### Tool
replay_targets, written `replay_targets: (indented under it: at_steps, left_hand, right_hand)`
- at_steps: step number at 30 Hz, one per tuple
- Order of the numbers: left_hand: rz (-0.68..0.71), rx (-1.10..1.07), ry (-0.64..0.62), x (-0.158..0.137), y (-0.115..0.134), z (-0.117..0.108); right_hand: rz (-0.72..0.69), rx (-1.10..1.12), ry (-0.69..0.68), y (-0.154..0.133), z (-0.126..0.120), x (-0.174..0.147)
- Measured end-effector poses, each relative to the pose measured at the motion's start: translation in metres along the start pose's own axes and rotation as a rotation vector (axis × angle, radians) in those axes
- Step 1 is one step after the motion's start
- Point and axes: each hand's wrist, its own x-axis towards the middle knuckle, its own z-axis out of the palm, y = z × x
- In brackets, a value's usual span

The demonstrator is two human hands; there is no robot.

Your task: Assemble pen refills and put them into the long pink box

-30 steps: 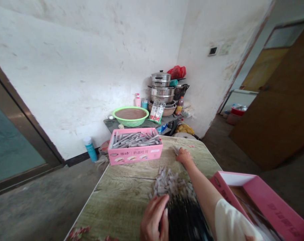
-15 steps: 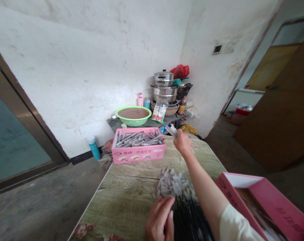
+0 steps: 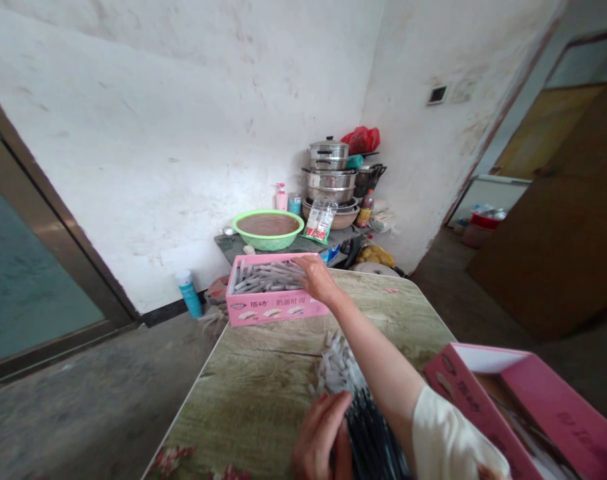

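Observation:
My right hand (image 3: 317,279) is over the right end of a pink cardboard box (image 3: 268,311), fingers stretched out above the loose translucent sticks (image 3: 268,276) inside; I see nothing held in it. Close to me on the table, my left hand (image 3: 323,433) curls against the left side of a bundle of thin black sticks (image 3: 376,433). Its fingers are pressed together, and the grip is partly hidden. Whitish translucent tips or sleeves (image 3: 337,367) lie heaped at the bundle's far end, partly behind my right forearm.
A second pink box (image 3: 538,400), open on top, stands at the right. Behind the table (image 3: 253,373), a low shelf holds a green basin (image 3: 268,243) of brownish liquid, stacked steel pots (image 3: 329,180) and bottles. A blue spray can (image 3: 189,297) stands on the floor at left.
My right hand has moved left from beyond the table's far edge to the pink box. The translucent sticks it held no longer show in it. My left hand stays by the black sticks.

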Motion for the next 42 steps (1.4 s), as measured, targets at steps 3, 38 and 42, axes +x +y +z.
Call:
replay_targets:
  at_steps: [3, 38, 42]
  left_hand:
    - [-0.019, -0.043, -0.027, 0.004, 0.006, -0.002]
    - [-0.316, 0.181, -0.238, 0.017, -0.032, -0.004]
    - [-0.312, 0.317, -0.386, 0.025, -0.038, -0.003]
  right_hand:
    - [0.062, -0.001, 0.039, 0.003, 0.001, -0.027]
    - [0.184, 0.17, 0.156, -0.034, -0.006, -0.106]
    - [0.31, 0.247, 0.258, -0.062, -0.038, -0.184]
